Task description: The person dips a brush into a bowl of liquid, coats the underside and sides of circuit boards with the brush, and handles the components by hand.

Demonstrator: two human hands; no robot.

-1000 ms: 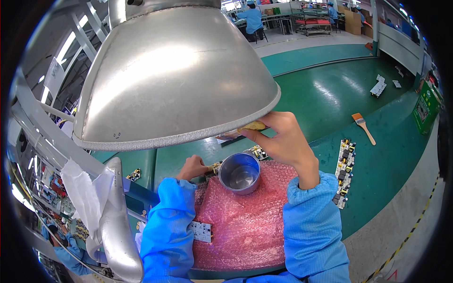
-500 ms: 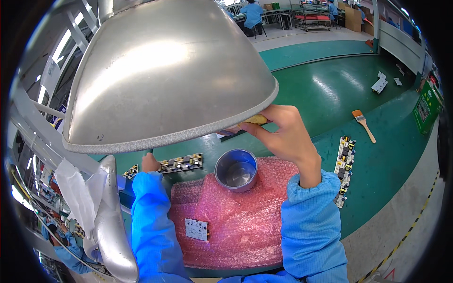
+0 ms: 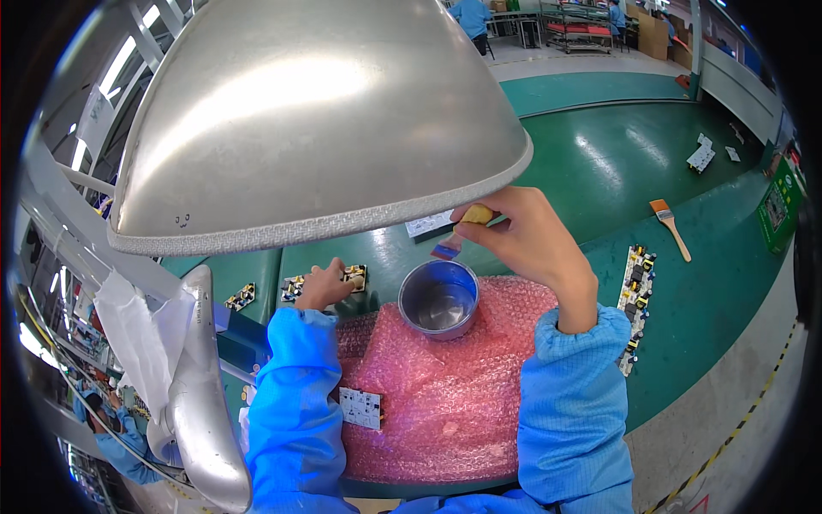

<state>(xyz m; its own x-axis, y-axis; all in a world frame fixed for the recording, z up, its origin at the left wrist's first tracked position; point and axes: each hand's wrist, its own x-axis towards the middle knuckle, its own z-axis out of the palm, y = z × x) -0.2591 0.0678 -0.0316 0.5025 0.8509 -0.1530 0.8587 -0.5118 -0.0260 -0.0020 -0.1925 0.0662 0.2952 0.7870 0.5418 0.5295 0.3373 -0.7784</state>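
Right hand [image 3: 531,244] pinches a small brush [image 3: 458,236] above the metal cup [image 3: 438,297], bristles slanting down-left toward it; left hand [image 3: 324,285] fingers close on a circuit board strip [image 3: 342,278]

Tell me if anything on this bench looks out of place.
Nothing looks spilled or broken. The one stray is a second brush lying alone on the green table, apart from the metal bowl and the pink bubble wrap.
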